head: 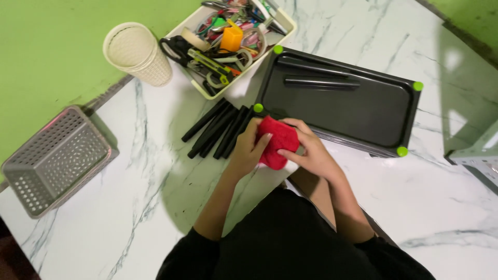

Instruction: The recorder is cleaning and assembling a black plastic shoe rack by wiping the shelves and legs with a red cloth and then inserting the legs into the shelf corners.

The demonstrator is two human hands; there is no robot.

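— Hands? Where are they?
— Mid-frame: left hand (pixel 249 148) and right hand (pixel 311 153) together, both clamped on a red cloth (pixel 277 137).
— Nearby?
— Black rods (pixel 215 129) left of it, dark tray (pixel 358 109) above.

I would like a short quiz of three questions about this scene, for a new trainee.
1. True or false: both hands hold the red cloth.
2. What lies inside the black tray: A) two black rods, B) scissors, C) a cup?
3. Which container lies nearest the left hand?

Key: 1. true, the right hand grips it too. 2. A. 3. The white box of tools.
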